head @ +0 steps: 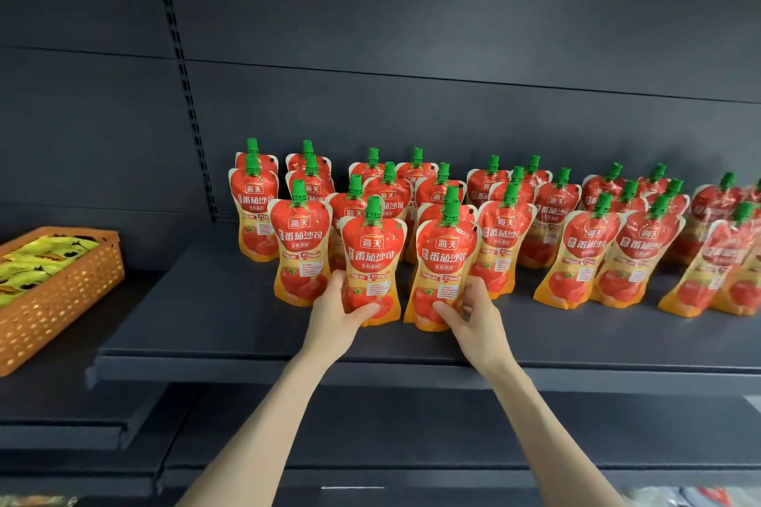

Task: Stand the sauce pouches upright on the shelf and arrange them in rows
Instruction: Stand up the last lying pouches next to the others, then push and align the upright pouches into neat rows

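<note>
Nearly done — pouches (589,255) fill rows on the shelf (206,321); left hand (333,315) and right hand (473,317) each grasp a front one (far-right ones lean).

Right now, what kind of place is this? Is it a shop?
Most likely a shop aisle. A dark shelf holds rows of identical sauce pouches, a slotted upright runs up the back wall, and an orange basket of yellow packets sits alongside.

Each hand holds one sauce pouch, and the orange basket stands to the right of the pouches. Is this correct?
No: the head view shows the orange basket left of the pouches. The left hand and right hand each hold one pouch.
</note>
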The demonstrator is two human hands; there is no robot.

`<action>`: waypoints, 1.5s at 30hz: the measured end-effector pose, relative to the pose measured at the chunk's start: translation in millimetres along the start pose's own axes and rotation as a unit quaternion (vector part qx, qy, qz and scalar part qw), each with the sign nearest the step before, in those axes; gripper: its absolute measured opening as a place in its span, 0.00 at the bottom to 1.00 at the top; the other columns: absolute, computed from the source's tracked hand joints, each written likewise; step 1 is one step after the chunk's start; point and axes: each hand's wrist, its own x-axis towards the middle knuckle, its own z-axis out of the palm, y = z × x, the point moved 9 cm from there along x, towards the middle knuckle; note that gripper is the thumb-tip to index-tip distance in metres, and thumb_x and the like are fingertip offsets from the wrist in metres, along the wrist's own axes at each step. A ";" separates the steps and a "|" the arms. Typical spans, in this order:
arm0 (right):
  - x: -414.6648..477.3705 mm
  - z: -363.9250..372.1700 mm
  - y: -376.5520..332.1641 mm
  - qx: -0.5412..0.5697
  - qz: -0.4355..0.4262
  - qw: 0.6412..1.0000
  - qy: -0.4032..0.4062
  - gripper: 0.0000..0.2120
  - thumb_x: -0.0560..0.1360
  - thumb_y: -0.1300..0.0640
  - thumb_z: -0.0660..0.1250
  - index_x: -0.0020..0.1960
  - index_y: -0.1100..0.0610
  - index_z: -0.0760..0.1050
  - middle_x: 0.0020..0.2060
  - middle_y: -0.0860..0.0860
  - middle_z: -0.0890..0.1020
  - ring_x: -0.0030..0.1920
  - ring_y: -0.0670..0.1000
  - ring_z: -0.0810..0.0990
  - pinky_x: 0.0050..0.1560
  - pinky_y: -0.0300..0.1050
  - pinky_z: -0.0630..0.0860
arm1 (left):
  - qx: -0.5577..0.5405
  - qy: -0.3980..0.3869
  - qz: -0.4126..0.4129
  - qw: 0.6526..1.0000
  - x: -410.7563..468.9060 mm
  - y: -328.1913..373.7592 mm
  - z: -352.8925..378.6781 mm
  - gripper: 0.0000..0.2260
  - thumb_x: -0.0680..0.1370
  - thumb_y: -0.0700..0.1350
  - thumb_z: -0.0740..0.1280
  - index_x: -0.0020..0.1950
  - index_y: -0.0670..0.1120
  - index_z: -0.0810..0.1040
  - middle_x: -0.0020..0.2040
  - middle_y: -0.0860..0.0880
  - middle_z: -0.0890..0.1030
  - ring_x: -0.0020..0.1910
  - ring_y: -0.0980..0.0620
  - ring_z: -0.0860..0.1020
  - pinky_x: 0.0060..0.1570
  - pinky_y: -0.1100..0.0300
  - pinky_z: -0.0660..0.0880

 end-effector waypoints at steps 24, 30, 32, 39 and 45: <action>-22.2 -31.4 -26.0 -0.131 -0.036 0.989 0.051 0.18 0.74 0.51 0.69 0.61 0.55 0.71 0.56 0.47 0.77 0.53 0.43 0.75 0.48 0.34 0.69 | 0.133 0.115 0.087 0.981 -35.1 33.5 -24.4 0.22 0.74 0.45 0.70 0.66 0.44 0.69 0.64 0.47 0.73 0.63 0.49 0.72 0.60 0.52 0.73; -32.6 -34.4 -78.4 -0.104 -0.106 0.988 0.033 0.07 0.76 0.54 0.67 0.53 0.53 0.77 0.49 0.46 0.81 0.49 0.42 0.78 0.47 0.36 0.74 | 0.140 0.102 0.153 0.973 -55.7 73.7 -39.0 0.08 0.74 0.43 0.70 0.52 0.46 0.78 0.47 0.54 0.81 0.46 0.60 0.79 0.45 0.70 0.73; -27.7 -27.5 -96.8 -0.092 -0.123 0.988 0.012 0.06 0.76 0.56 0.66 0.52 0.53 0.77 0.47 0.46 0.82 0.49 0.42 0.79 0.47 0.33 0.75 | 0.140 0.108 0.162 0.971 -56.9 88.8 -52.5 0.06 0.74 0.43 0.70 0.50 0.46 0.78 0.44 0.56 0.80 0.44 0.62 0.78 0.44 0.70 0.73; 7.3 6.3 -180.2 -0.109 -0.216 0.970 -0.029 0.05 0.77 0.57 0.65 0.50 0.55 0.78 0.44 0.43 0.80 0.46 0.38 0.78 0.45 0.26 0.72 | 0.155 0.135 0.178 0.962 -20.5 128.7 -119.9 0.04 0.75 0.44 0.69 0.49 0.48 0.80 0.43 0.58 0.80 0.44 0.63 0.78 0.43 0.73 0.71; 65.5 54.2 -227.6 -0.132 -0.252 0.957 -0.053 0.04 0.76 0.59 0.65 0.47 0.56 0.79 0.39 0.44 0.81 0.41 0.39 0.78 0.44 0.26 0.72 | 0.162 0.137 0.170 0.962 51.6 130.1 -173.7 0.04 0.76 0.43 0.68 0.49 0.47 0.80 0.43 0.55 0.80 0.44 0.63 0.77 0.43 0.72 0.70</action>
